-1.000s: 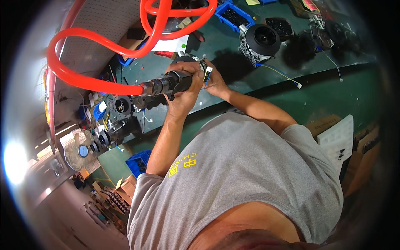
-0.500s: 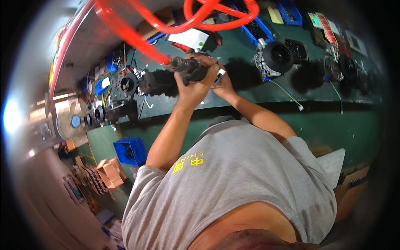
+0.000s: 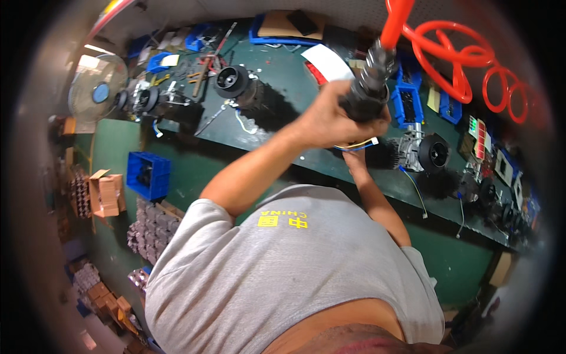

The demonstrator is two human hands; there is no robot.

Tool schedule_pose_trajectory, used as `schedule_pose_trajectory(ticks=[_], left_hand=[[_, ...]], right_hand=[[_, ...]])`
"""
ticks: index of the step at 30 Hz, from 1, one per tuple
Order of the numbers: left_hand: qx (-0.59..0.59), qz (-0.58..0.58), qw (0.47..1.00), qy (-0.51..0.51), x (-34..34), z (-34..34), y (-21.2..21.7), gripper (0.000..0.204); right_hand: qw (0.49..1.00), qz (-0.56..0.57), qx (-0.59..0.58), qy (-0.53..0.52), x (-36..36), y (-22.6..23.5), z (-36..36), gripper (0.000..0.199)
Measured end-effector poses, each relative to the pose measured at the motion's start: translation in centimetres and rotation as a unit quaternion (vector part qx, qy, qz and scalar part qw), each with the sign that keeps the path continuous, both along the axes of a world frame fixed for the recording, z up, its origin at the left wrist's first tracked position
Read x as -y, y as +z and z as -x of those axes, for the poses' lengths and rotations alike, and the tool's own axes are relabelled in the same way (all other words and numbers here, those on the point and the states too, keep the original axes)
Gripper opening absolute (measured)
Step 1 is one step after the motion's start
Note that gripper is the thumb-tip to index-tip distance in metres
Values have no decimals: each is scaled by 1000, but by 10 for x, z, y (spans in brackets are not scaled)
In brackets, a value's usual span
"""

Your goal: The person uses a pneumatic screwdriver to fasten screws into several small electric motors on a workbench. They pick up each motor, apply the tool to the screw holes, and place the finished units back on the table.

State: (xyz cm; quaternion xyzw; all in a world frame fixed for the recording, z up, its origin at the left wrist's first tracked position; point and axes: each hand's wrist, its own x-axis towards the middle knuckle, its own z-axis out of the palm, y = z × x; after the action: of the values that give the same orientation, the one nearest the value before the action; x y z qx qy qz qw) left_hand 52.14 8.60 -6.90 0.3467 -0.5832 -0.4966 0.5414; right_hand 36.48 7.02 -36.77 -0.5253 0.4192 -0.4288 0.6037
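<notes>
My left hand point(image 3: 330, 121) is closed round a dark air-powered driver point(image 3: 367, 97), which stands nearly upright with a red air hose point(image 3: 398, 23) at its top. Below it, my right hand point(image 3: 355, 159) is mostly covered by the left hand and the tool, so its fingers do not show. Thin yellow and blue wires with a white plug point(image 3: 374, 141) stick out between the two hands. Whatever sits under the driver is hidden. Just right of my hands stands a metal motor unit point(image 3: 411, 150) with a black round fan wheel point(image 3: 436, 152) and a hanging wire lead.
Another motor unit point(image 3: 233, 82) stands left on the green bench point(image 3: 283, 138), and more units stand at both ends. Blue parts bins point(image 3: 407, 106) line the back. Red hose coils point(image 3: 454, 59) hang over the right. A blue crate point(image 3: 148, 175) and carton point(image 3: 106, 194) lie left below.
The view has turned, shifting the bench. The driver has swung from lying sideways to nearly upright. My left hand grips it higher; my right hand has dropped below it, largely out of sight.
</notes>
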Motion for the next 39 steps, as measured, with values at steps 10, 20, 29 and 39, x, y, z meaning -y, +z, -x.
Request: schedule_pose_trajectory(ticks=[10, 20, 29, 39], left_hand=[[9, 81, 982, 171, 45, -90, -21, 12], [-74, 25, 982, 170, 56, -97, -60, 8], [-94, 24, 981, 169, 59, -98, -60, 7], [-50, 41, 982, 176, 62, -96, -64, 5]], right_hand=[[895, 311, -321, 12, 11, 4, -6, 42], [977, 63, -202, -39, 1, -6, -9, 49], [992, 17, -119, -38, -1, 1, -11, 47], [996, -64, -9, -58, -4, -6, -8, 53]])
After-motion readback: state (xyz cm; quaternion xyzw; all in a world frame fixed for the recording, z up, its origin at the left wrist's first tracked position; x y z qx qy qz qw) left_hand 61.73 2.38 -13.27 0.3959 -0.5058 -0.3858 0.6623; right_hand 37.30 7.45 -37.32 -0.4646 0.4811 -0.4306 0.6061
